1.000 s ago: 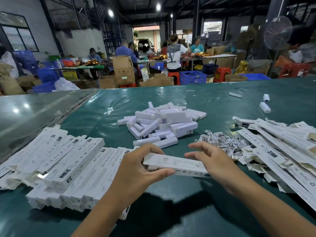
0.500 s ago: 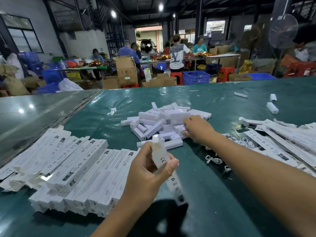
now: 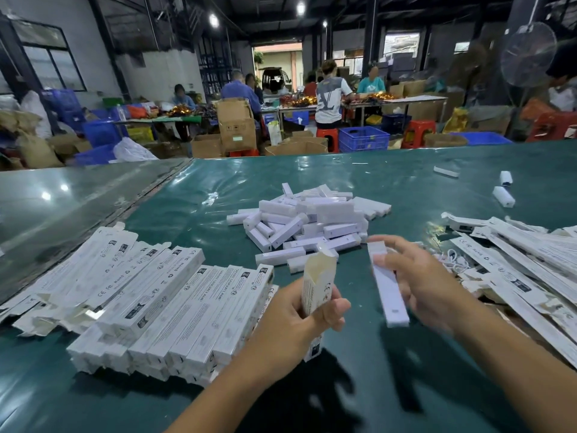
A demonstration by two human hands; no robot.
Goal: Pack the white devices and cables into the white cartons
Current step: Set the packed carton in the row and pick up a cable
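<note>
Head view shows the left hand [image 3: 290, 323] gripping an upright long white cardboard carton [image 3: 318, 285], open end up. Just to its right, the right hand [image 3: 418, 282] pinches a slim white rectangular device [image 3: 388, 295], close to the carton but apart from it. Beyond both grips lies a pile of white devices [image 3: 309, 220] on the green table [image 3: 406, 385].
</note>
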